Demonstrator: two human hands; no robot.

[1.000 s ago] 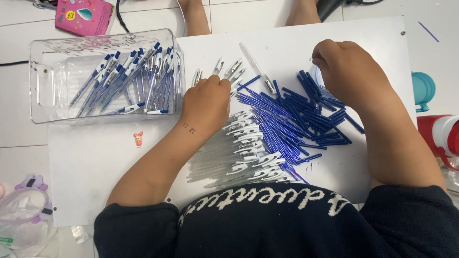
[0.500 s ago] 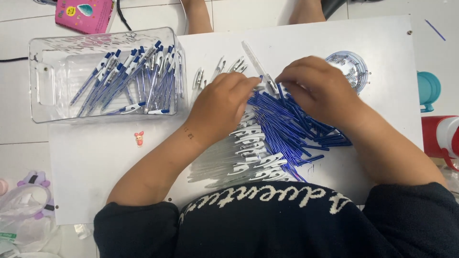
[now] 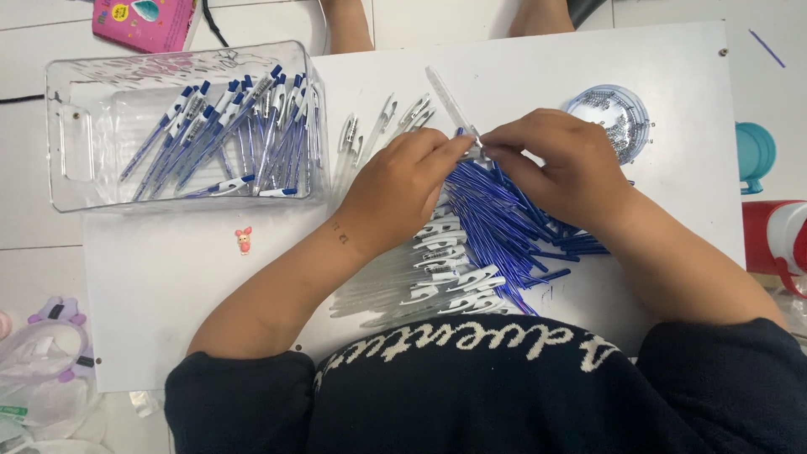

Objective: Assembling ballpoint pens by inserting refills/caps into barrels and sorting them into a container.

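My left hand (image 3: 403, 189) and my right hand (image 3: 559, 168) meet over the middle of a white board (image 3: 168, 286), fingertips pinched together on a small pen part (image 3: 473, 148) between them. Under the hands lies a heap of blue ink refills (image 3: 513, 223). A pile of clear pen barrels with white clips (image 3: 420, 282) lies below my left wrist. A few loose clear barrels (image 3: 378, 126) lie above the left hand. A clear plastic bin (image 3: 84, 126) at the upper left holds several assembled blue-and-white pens (image 3: 235, 134).
A round clear lid with small metal bits (image 3: 609, 113) sits beyond my right hand. A small pink figure (image 3: 244, 240) lies on the board. A pink box (image 3: 143, 21) is at the top left, a teal cup (image 3: 755, 155) and a red container (image 3: 773, 235) at the right edge.
My right hand came from the round lid at the upper right to the middle and now meets the left hand. The left hand shifted slightly right and the fingertips closed together.
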